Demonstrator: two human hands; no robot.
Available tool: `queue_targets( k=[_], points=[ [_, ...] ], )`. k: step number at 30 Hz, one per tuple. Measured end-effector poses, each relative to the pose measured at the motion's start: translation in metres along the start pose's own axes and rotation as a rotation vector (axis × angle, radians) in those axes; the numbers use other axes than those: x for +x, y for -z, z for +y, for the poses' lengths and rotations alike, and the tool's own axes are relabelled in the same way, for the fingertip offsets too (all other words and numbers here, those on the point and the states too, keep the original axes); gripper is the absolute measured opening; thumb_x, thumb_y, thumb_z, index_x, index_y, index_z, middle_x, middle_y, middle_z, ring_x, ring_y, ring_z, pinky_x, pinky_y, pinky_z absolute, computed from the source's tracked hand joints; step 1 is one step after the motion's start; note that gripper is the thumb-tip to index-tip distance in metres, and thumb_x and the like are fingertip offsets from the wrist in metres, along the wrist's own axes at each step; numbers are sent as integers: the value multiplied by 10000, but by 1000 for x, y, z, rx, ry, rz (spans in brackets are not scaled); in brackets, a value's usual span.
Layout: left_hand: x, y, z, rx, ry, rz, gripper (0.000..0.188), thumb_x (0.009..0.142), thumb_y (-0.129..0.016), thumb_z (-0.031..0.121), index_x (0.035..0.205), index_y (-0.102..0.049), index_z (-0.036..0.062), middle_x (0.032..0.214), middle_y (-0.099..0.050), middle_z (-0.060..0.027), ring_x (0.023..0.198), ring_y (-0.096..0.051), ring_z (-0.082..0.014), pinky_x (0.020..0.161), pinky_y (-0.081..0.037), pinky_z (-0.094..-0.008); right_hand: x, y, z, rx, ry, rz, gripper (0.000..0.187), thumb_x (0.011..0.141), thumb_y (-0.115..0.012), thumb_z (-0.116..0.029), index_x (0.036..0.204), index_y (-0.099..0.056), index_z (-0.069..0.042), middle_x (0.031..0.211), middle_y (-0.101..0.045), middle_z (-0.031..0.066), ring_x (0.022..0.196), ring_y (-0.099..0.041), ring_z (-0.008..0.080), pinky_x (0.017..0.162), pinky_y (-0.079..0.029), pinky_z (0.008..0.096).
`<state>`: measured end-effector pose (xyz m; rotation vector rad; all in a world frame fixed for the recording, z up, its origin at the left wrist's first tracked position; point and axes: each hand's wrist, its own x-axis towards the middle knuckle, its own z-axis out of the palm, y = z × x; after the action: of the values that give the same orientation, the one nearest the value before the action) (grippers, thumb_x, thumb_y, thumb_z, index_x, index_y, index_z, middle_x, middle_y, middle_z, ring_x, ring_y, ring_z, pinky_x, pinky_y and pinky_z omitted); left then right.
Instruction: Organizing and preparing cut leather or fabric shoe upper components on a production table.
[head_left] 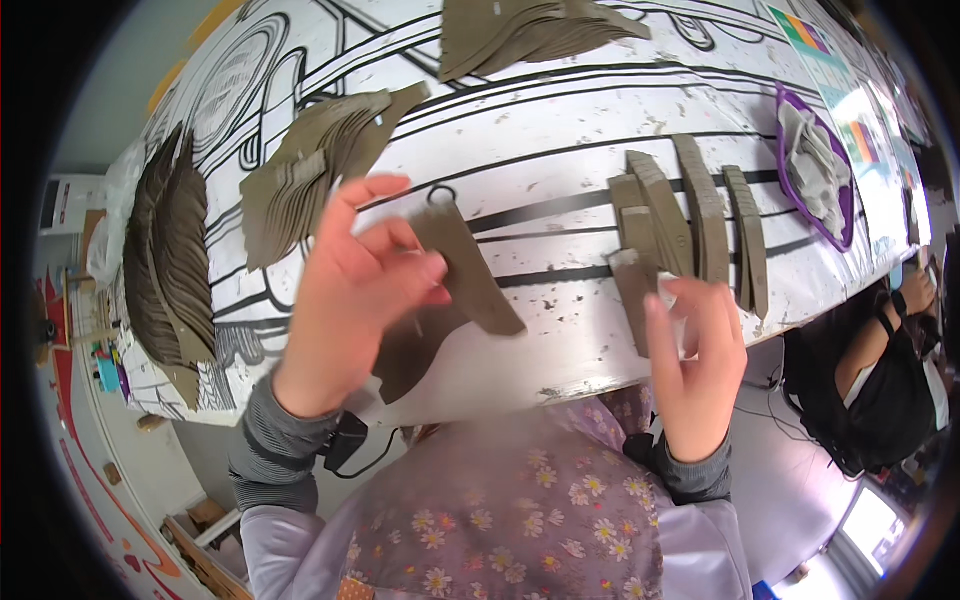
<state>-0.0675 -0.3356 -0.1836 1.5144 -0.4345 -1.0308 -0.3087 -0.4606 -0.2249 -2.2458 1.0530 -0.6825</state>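
My left hand [350, 285] pinches a flat, olive-brown cut strip [470, 270] between thumb and fingertips, above the table's near edge. Below it lies a wider, curved brown cut piece [415, 350], partly covered by the hand. My right hand [700, 350] is slightly blurred, its thumb and fingers apart with nothing visible between them. Its thumb reaches the edge of a short brown strip [632, 300] at the near end of a row of stacked, narrow strips [655, 210]. Whether the pieces are cloth or leather, I cannot tell.
Fanned stacks of larger brown pieces lie at the far left [165, 270], centre left [320, 160] and back [530, 40]. A purple basket [851, 225] with greyish cloth stands on the right. The table [560, 240] has a black-lined white cover. At right sits another person [865, 385].
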Motion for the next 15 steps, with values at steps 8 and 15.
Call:
queue_targets(
  k=[8,15],
  points=[
    [-29,7,-81,-150,1,-159,541,923,-671,-93,1352,-401,97,988,-601,-20,896,-615,-102,802,-532,-266,-7,-69,-14,1170,-318,-558,232,908,-697,100,1012,-542,-39,1049,-606,16,920,-587,73,797,-488,233],
    [-35,27,-101,-192,-97,-144,424,933,-687,-74,1237,-428,67,1000,-630,-36,914,-625,-89,802,-526,-254,-12,-87,-14,1087,-361,-657,193,921,-688,99,1034,-591,-23,925,-617,-12,849,-564,40,764,-453,193]
  ],
)
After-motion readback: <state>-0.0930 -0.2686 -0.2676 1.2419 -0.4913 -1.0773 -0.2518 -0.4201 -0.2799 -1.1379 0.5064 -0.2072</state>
